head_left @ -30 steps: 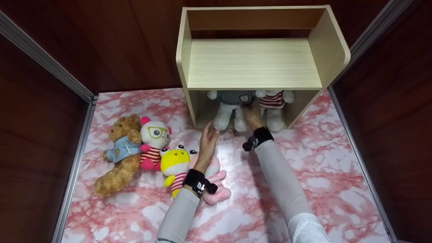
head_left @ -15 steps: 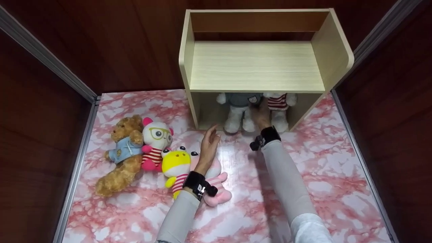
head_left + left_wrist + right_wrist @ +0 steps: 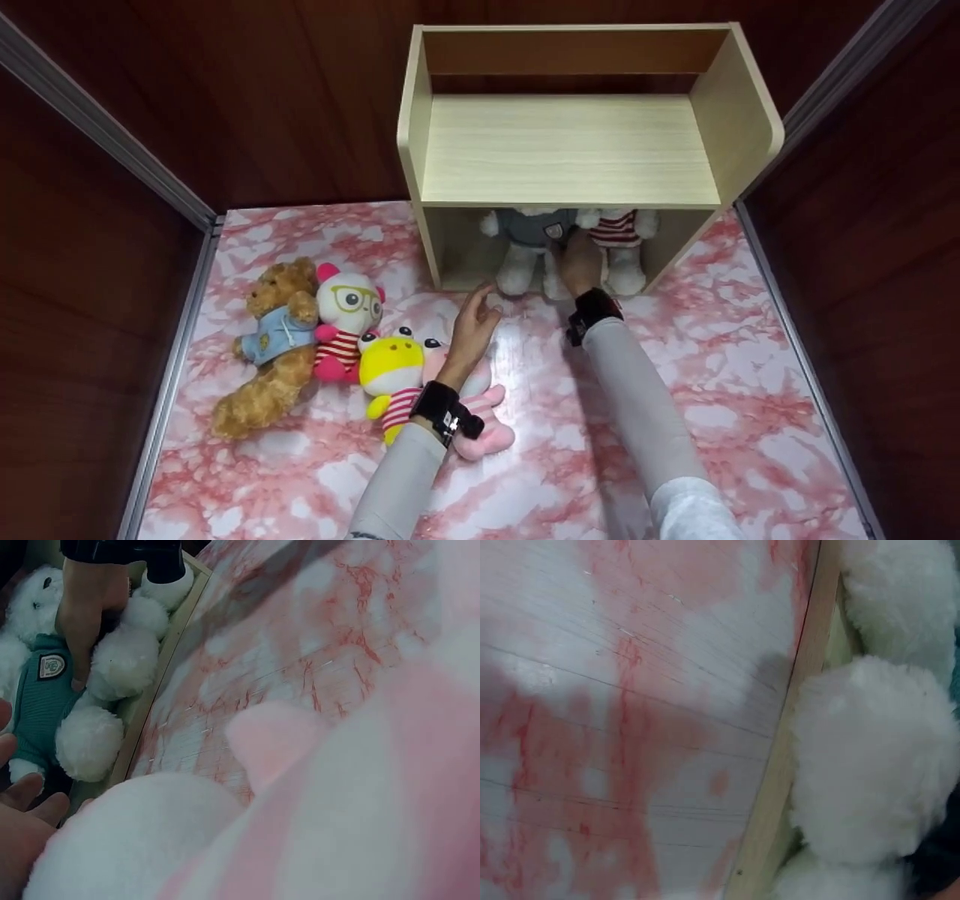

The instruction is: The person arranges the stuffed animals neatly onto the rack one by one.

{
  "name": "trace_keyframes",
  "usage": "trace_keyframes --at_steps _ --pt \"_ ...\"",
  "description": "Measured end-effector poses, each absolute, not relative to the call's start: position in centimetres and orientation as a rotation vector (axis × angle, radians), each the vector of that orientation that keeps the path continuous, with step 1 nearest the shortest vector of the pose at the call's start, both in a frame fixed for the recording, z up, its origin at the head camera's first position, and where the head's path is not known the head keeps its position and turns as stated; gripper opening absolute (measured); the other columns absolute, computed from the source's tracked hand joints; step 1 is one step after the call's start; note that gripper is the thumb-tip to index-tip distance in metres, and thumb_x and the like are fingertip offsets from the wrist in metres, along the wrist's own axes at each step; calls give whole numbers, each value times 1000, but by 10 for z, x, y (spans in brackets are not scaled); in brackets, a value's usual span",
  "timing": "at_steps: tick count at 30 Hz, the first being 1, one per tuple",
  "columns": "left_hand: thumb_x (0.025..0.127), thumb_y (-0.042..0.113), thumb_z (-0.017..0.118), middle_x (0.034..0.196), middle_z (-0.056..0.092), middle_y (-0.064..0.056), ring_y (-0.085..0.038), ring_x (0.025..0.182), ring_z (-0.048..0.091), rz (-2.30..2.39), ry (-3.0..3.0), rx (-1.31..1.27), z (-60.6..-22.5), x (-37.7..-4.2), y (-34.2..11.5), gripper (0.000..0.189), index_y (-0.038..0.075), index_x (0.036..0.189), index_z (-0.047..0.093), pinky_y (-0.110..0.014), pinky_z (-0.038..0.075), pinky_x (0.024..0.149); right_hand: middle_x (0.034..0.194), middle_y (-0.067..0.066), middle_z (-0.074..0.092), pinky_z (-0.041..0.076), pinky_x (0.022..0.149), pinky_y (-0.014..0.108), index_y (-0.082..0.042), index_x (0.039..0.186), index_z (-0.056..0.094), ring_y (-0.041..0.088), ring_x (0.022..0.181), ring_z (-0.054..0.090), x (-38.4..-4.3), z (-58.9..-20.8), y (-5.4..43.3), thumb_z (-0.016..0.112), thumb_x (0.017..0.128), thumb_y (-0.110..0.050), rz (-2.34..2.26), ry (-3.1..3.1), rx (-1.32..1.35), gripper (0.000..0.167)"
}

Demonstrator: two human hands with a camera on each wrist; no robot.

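Observation:
A white teddy bear [image 3: 525,227] in a grey-green sweater with a badge stands in the shelf's lower compartment, its head hidden by the board above. My right hand [image 3: 581,262] holds its side, thumb along the sweater [image 3: 34,709] in the left wrist view and the other fingers hidden. Beside it, a white plush toy [image 3: 616,231] in a red-and-white striped dress stands behind that hand. My left hand [image 3: 474,326], fingers loosely bent, hovers before the shelf's front edge, touching nothing visible there. A pink plush toy [image 3: 484,435] lies beneath my left wrist.
The pale wooden shelf unit [image 3: 570,150] stands against the back wall. To the left on the marbled floor [image 3: 720,375] lie a yellow plush toy [image 3: 391,364], a panda plush [image 3: 349,300] with glasses, and a brown teddy bear [image 3: 277,337] in a blue top.
The teddy bear shifted right in the compartment, then slightly back left, with my right hand at its side. My left hand drew away from its leg and its fingers bent more.

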State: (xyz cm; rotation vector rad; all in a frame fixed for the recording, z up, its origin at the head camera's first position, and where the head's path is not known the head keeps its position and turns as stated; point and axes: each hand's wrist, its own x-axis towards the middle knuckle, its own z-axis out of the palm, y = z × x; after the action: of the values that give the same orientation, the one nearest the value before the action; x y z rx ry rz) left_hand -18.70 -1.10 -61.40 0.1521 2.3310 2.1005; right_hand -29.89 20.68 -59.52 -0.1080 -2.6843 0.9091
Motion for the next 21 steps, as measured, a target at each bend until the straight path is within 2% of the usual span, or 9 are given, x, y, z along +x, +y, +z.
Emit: trace_keyframes --at_steps 2,5,9,11,15,17,21 --pt "100 9 61 131 53 -30 -44 115 49 2087 2343 162 -614 -187 -11 44 -3 142 57 -48 46 107 91 30 68 52 79 63 8 103 66 52 88 66 -295 -592 206 72 98 -24 833 -2680 -86 33" --pt "99 8 62 130 55 -25 -41 113 49 2086 2348 175 -615 -188 -11 43 -1 141 58 -47 47 106 97 30 68 52 85 61 9 109 65 50 95 65 -288 -589 206 76 94 -27 676 -2661 -64 40" --pt "100 3 61 141 55 -23 -41 116 48 2106 2340 209 -613 -188 -11 43 -4 142 57 -49 46 106 110 29 67 51 87 60 7 117 63 49 102 62 -275 -591 207 79 92 -31 466 -2601 3 48" --pt "99 -1 60 144 53 -24 -43 117 49 2106 2347 230 -608 -187 -11 42 -6 141 57 -48 47 106 115 27 66 51 84 62 5 115 66 48 105 61 -268 -593 208 80 90 -32 368 -2566 96 46" --pt "98 -3 59 145 54 -24 -46 121 52 2094 2372 250 -608 -187 -11 41 -4 139 59 -49 48 105 126 20 66 47 88 69 -7 113 75 46 117 59 -256 -598 208 82 87 -33 229 -2536 337 37" --pt "98 -3 60 146 54 -21 -47 124 51 2107 2365 251 -615 -189 -11 41 -1 139 61 -51 47 106 125 16 68 46 90 69 -12 112 77 44 120 59 -251 -601 209 82 86 -34 179 -2531 412 34" --pt "97 -3 60 144 55 -21 -46 116 51 2107 2379 260 -617 -189 -9 40 -1 137 62 -48 49 103 117 16 69 47 87 66 -9 110 77 45 117 62 -246 -608 213 85 81 -40 111 -2492 480 43"
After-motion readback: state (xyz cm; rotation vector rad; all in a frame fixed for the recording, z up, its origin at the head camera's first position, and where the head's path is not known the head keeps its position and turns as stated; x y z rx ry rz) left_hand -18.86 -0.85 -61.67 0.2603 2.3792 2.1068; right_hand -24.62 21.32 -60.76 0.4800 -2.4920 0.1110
